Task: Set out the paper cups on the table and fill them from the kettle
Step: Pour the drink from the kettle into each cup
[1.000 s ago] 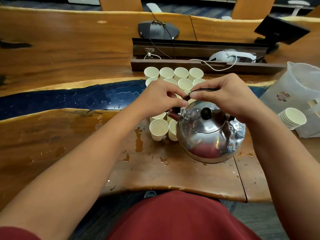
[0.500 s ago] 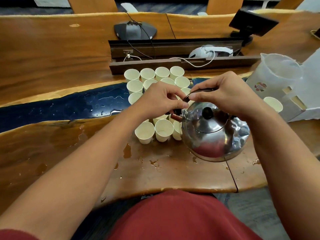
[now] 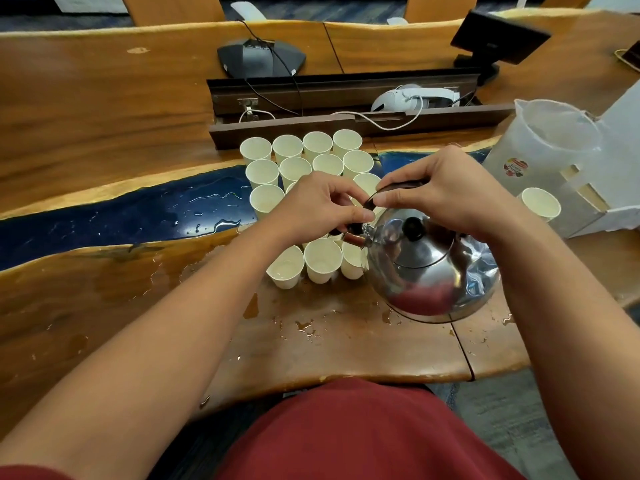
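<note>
A shiny steel kettle [image 3: 429, 268] with a black lid knob is held just above the wooden table [image 3: 104, 299], tipped left toward the cups. My right hand [image 3: 440, 195] grips its dark handle from above. My left hand [image 3: 318, 206] pinches the small cap at the spout tip. Several white paper cups [image 3: 294, 157] stand in rows on the table, part of them hidden behind my hands. The nearest row [image 3: 322, 261] sits right under the spout.
Water puddles [image 3: 304, 325] spot the wood and the blue resin strip [image 3: 114, 216]. At right stand a clear plastic jug [image 3: 547, 143], a white box [image 3: 613, 188] and a lone cup [image 3: 540, 202]. A cable tray [image 3: 346, 109] and a conference phone [image 3: 259, 57] lie behind.
My view has shifted, so everything sits further left in frame. Both hands keep the same hold on the kettle, which stays by the near cups.
</note>
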Tool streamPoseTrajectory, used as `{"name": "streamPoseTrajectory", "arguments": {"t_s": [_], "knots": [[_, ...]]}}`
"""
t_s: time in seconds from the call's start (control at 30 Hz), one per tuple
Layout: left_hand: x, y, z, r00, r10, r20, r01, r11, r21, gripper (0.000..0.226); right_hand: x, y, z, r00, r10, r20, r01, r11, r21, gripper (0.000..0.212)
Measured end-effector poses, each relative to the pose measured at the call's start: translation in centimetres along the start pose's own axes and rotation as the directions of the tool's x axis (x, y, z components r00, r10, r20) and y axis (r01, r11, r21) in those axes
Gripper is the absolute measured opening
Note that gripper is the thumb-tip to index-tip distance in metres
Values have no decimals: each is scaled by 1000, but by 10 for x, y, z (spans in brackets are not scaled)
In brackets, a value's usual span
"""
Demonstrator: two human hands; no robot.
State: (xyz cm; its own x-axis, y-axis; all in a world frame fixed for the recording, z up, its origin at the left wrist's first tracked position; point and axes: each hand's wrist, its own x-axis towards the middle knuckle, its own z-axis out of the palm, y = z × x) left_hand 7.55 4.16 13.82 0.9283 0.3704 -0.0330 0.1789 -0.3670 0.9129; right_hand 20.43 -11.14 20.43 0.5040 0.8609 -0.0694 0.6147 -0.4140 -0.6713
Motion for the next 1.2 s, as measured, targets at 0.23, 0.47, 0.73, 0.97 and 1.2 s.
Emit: {"name": "streamPoseTrajectory", "arguments": {"t_s": [0.23,0.47,0.73,0.97,1.2], "knots": [[0,0,1,1000,-9,-2,9,1000,6,18,1,2,-1,1000,-3,12,2,1000,2,15],[-1,-2,0,1000,-1,-6,1,1000,3,19,1,2,0,1000,7,16,-7,1000,13,17],[0,-2,-2,1000,1,-10,-1,1000,-11,15,-3,4,4,999,45,1,-45,990,134,20],[9,7,-3,999,40,-11,-40,999,26,17,-9,7,-3,997,60,-44,-49,978,205,19],[19,18,4,995,96,42,-98,994,54,16,-16,12,-15,994,69,-80,-54,983,177,17]]}}
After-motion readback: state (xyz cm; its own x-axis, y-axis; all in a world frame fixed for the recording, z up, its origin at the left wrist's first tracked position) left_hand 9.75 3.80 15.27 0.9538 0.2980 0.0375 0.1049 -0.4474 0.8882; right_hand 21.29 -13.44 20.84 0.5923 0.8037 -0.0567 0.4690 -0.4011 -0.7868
